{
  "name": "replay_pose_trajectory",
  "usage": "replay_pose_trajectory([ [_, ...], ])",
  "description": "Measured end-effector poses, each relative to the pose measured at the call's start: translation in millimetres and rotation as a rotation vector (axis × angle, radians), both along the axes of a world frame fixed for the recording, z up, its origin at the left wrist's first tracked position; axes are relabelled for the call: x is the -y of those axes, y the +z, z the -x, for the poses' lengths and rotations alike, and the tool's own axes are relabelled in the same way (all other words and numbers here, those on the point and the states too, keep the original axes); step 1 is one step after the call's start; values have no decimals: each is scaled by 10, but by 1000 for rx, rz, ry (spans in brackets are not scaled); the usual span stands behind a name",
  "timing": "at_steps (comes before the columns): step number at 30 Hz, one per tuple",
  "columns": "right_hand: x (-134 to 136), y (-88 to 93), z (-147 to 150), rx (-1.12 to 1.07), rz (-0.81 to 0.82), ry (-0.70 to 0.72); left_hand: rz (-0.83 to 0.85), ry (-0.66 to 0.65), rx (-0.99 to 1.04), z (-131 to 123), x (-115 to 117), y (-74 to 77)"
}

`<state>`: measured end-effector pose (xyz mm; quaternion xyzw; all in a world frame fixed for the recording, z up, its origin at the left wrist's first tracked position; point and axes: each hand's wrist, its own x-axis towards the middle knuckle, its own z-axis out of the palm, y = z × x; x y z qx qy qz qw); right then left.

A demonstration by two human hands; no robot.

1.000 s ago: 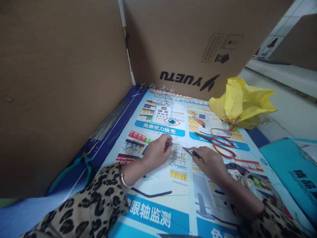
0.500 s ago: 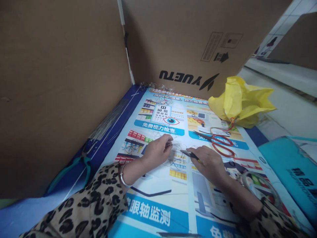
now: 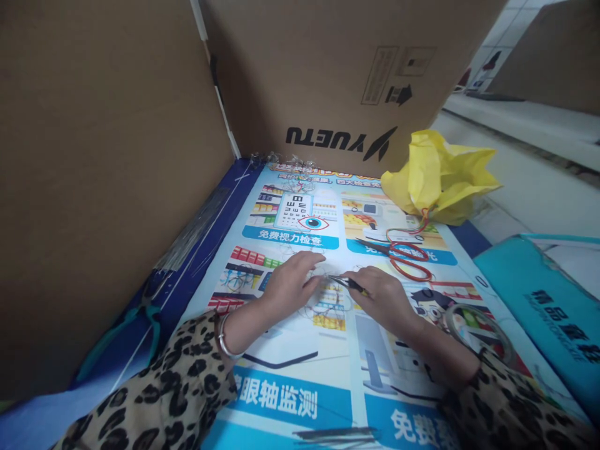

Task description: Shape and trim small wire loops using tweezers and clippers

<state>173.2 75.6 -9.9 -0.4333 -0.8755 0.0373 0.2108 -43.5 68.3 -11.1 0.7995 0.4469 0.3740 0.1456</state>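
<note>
My right hand (image 3: 387, 297) is closed around small needle-nose pliers (image 3: 344, 282) with dark jaws and some yellow at the grip. Their tips point left, into a tangle of thin bent wire (image 3: 323, 306) over the printed sheet. On the other side, my left hand (image 3: 290, 284) holds the wire near the plier tips. Its forefinger and thumb show a gap, and the exact grip is hard to see. Red-handled scissors (image 3: 410, 259) lie beyond my right hand. Teal-handled pliers (image 3: 147, 312) lie to the left, near a bundle of straight wires (image 3: 192, 234).
Cardboard panels (image 3: 112, 156) stand at the left and back. A crumpled yellow bag (image 3: 435, 178) sits at the back right, and a teal box (image 3: 539, 294) on the right. A roll of clear tape (image 3: 504, 337) lies by my right forearm. Dark rods (image 3: 335, 435) lie at the front edge.
The view has shifted a little to the right. The plier tips have come closer to my left fingertips, and my left forefinger has lifted away from the thumb.
</note>
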Motion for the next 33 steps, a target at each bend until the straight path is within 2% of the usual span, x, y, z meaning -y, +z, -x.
replay_pose_trajectory([
  [3, 1, -12, -5, -1, 0, 1, -81, -69, -24, 5, -7, 11],
  [7, 1, -10, 1, 18, 21, -9, -84, -115, -59, 11, -17, -7],
  [13, -7, -8, 11, 4, 52, -13, -32, -92, -157, 12, -30, -24],
  [23, 49, 96, 99, -159, 303, -133, -7, -50, -142, -6, -7, 13],
  [33, 74, 146, 218, 28, 334, -198, 69, -25, -91, -36, 15, 7],
])
